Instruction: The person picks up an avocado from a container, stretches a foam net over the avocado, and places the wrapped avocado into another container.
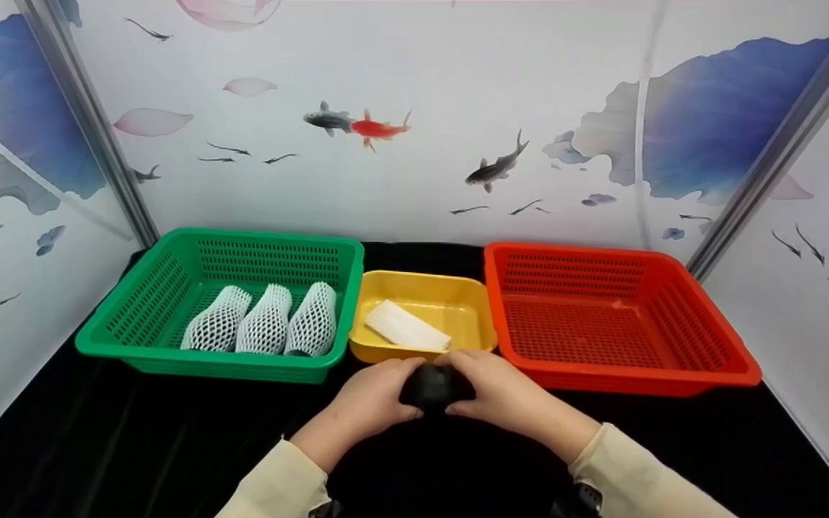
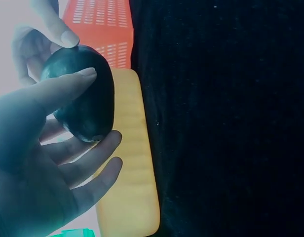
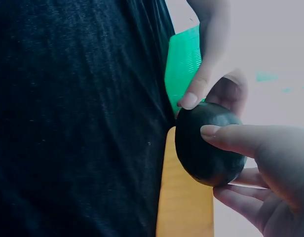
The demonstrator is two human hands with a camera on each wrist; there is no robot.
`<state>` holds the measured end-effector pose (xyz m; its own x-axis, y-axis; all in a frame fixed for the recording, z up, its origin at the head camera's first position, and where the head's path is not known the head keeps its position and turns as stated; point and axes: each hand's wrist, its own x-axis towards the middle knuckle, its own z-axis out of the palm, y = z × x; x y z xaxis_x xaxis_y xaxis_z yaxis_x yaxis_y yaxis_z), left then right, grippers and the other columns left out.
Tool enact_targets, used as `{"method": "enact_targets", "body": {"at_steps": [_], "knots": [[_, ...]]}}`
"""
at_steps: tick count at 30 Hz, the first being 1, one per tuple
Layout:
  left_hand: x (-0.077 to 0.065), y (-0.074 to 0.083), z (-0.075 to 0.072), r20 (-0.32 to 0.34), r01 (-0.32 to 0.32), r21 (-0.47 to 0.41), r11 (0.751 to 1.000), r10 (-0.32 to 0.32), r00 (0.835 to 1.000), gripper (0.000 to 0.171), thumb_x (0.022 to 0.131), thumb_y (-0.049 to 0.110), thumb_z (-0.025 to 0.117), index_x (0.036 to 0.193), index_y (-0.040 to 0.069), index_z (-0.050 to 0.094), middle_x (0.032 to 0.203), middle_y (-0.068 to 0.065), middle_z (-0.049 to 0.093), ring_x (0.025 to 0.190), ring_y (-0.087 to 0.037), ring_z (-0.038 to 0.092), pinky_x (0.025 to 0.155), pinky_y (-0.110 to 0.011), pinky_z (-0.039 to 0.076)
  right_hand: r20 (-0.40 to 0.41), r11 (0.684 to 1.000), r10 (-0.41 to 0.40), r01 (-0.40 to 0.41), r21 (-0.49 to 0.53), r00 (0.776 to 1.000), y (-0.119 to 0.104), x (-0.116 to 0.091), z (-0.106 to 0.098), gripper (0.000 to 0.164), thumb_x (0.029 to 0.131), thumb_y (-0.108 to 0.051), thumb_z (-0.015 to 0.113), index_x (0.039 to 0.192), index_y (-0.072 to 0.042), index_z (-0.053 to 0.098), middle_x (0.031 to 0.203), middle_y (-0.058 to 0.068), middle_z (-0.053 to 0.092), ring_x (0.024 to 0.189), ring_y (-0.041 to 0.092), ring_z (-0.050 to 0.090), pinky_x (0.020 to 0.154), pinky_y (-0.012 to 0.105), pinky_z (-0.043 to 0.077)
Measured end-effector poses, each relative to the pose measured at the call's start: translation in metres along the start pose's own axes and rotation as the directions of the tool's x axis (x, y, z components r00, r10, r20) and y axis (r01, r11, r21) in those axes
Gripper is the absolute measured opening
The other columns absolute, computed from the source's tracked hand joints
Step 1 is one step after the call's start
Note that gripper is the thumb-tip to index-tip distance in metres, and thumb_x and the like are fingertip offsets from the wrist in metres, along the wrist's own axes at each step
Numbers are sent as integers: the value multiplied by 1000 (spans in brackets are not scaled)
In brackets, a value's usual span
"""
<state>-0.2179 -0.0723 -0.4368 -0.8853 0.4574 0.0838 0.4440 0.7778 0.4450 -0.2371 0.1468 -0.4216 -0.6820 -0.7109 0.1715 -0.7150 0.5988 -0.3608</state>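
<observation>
A smooth, glossy, nearly black oval fruit (image 2: 88,98) is held between both hands in front of the yellow tray (image 1: 470,298). My left hand (image 1: 375,396) grips one end, its thumb across the side and fingertips round the far end in the left wrist view. My right hand (image 1: 497,392) grips the other end, thumb on the near side and fingers behind it in the right wrist view. A flat white foam net sleeve (image 1: 407,325) lies slantwise in the tray. Three white foam net sleeves (image 1: 263,320) stand side by side in the green basket (image 1: 224,365), with something dark inside.
To the right of the yellow tray sits a red basket (image 1: 627,378) with slotted walls. Black cloth (image 1: 134,439) covers the table. White printed panels (image 1: 414,194) enclose the back and sides, with metal posts (image 1: 94,122) at the corners.
</observation>
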Motion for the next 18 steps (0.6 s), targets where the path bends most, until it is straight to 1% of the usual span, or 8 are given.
{"method": "enact_targets", "body": {"at_steps": [4, 8, 12, 18], "knots": [[-2, -2, 2, 4, 8, 0, 1000, -8, 1000, 51, 81, 20, 80, 126, 9, 60, 119, -6, 64, 108, -21, 60, 95, -42, 46, -26, 1000, 28, -28, 4, 999, 3, -1, 10, 53, 76, -24, 85, 120, -12, 58, 114, 6, 63, 105, 21, 60, 89, 43, 49], [-4, -5, 4, -19, 2, 21, 1000, -2, 1000, 52, 82, 20, 79, 129, 8, 58, 121, -8, 61, 110, -22, 59, 96, -41, 46, -54, 998, 56, -56, 5, 997, 2, 0, 19, 54, 76, -22, 85, 119, -10, 57, 113, 7, 62, 104, 24, 60, 89, 44, 49], [-3, -8, 6, -41, 14, 29, 999, -13, 999, 54, 81, 23, 80, 129, 8, 59, 121, -8, 61, 109, -23, 59, 95, -42, 46, -78, 996, 88, -86, 31, 993, 1, 2, 26, 53, 75, -18, 85, 119, -10, 57, 112, 7, 61, 105, 25, 60, 90, 45, 48], [0, -10, 9, -75, 9, 65, 998, -5, 997, 52, 80, 23, 81, 126, 8, 61, 118, -6, 64, 108, -23, 60, 93, -42, 47, -124, 986, 155, -145, 88, 980, 2, 3, 37, 53, 73, -14, 86, 118, -10, 58, 113, 7, 60, 107, 26, 60, 91, 44, 48]]}}
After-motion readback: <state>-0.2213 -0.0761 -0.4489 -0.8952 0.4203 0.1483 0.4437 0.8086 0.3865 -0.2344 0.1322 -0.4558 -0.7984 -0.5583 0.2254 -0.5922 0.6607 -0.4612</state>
